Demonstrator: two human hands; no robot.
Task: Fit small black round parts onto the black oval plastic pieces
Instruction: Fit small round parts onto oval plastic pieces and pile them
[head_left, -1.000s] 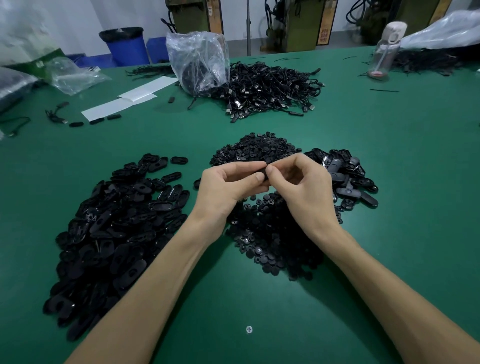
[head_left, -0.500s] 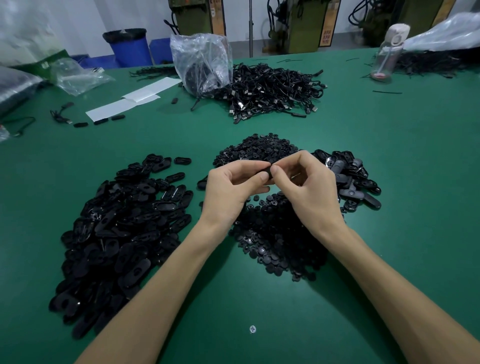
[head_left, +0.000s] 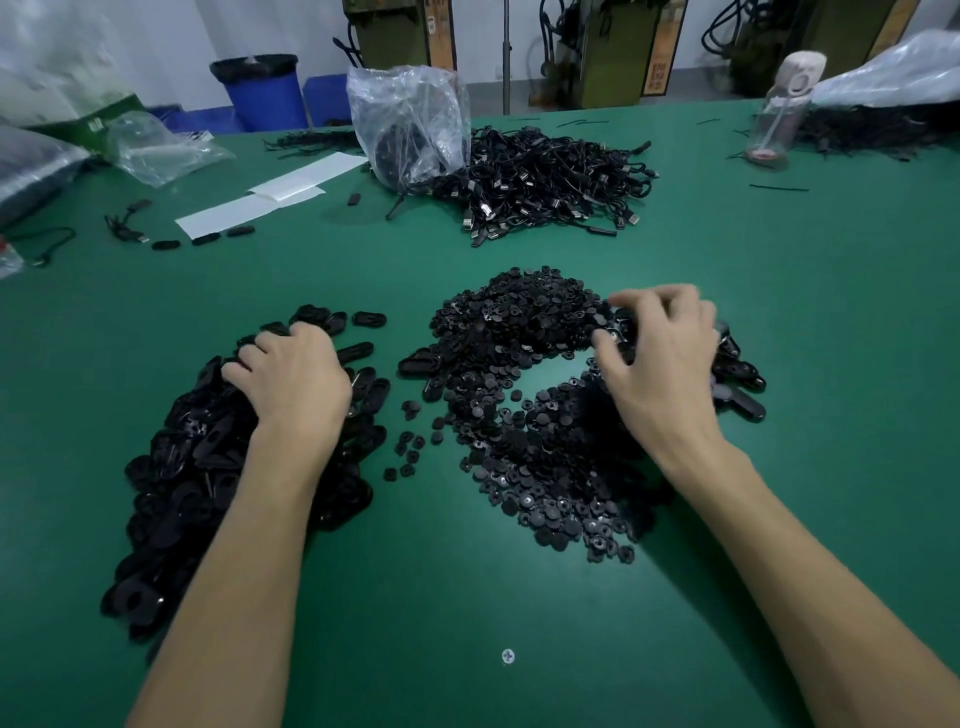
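Pick-up step, I judge. Hands apart: left hand (head_left: 293, 374) curls into the left heap of black oval plastic pieces (head_left: 182, 467), right hand (head_left: 660, 358) over the small black round parts (head_left: 519, 332); grips unclear. Next: pinch one each.

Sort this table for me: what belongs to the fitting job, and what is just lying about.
Job: pile of oval pieces; pile of round parts; left hand; right hand.
Lying about: plastic bag; cable heap; paper strips; water bottle; blue bin.
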